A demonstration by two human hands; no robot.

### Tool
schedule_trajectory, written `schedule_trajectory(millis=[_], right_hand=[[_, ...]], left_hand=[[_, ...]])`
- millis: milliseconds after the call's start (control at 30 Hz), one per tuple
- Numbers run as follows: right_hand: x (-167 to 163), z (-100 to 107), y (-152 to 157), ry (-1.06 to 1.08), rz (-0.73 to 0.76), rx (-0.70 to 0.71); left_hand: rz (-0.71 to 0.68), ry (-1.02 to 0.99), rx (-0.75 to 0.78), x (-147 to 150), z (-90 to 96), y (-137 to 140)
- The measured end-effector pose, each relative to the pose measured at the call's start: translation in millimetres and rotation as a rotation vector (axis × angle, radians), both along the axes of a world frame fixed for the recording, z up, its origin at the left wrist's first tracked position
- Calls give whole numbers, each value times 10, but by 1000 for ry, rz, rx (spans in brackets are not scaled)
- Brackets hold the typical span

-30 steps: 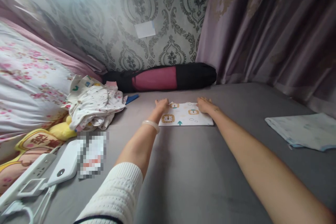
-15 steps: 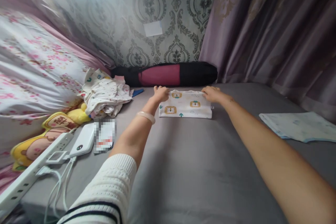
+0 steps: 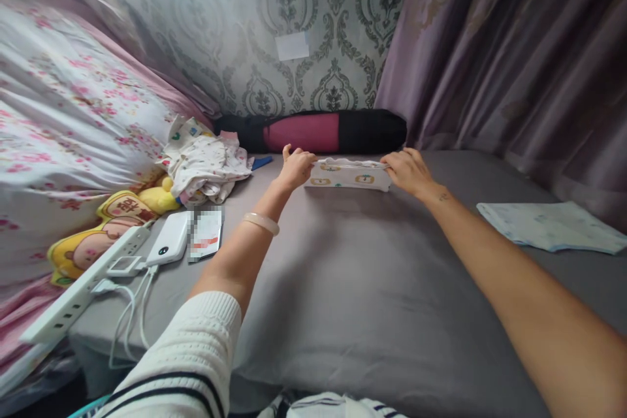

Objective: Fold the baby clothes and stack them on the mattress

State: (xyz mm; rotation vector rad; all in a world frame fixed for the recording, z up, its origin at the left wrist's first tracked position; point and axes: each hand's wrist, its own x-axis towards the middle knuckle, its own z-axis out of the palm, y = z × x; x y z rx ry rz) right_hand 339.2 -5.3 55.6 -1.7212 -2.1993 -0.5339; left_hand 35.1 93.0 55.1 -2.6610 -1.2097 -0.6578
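Between my two hands is a folded white cloth (image 3: 350, 176) printed with yellow lion faces and small green marks. My left hand (image 3: 296, 167) pinches its upper left corner, and my right hand (image 3: 407, 170) grips the upper right corner. The far edge is raised, so the cloth looks tilted and narrow from here. Whether its lower edge touches the grey bed sheet (image 3: 343, 287) I cannot tell. A pale bangle (image 3: 261, 223) circles my left forearm.
At the left lie a heap of printed baby clothes (image 3: 208, 163), yellow plush toys (image 3: 98, 235), a white power bank (image 3: 170, 238) and a power strip (image 3: 88, 281) with cables. A black and pink roll (image 3: 301, 132) lies along the wall. Another folded cloth (image 3: 553, 225) rests at the right.
My hands have lifted the far edge of the lion-print cloth, which now shows a shallower face. The camera view has shifted slightly, bringing the bed's near edge into sight.
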Motion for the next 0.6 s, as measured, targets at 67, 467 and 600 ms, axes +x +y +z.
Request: schedule_trajectory(millis=[67,467,600], right_hand=[[-25,-141,-143,-9,25,4],[-190,-580,-776,-11,96,-218],[-177,-734,-828,12,109,-231]], left_hand=[[-30,8,-17,-64,-110,-151],[-162,170,-202,-288,-468,-781],[-196,188,-232,-329,-581,-819]])
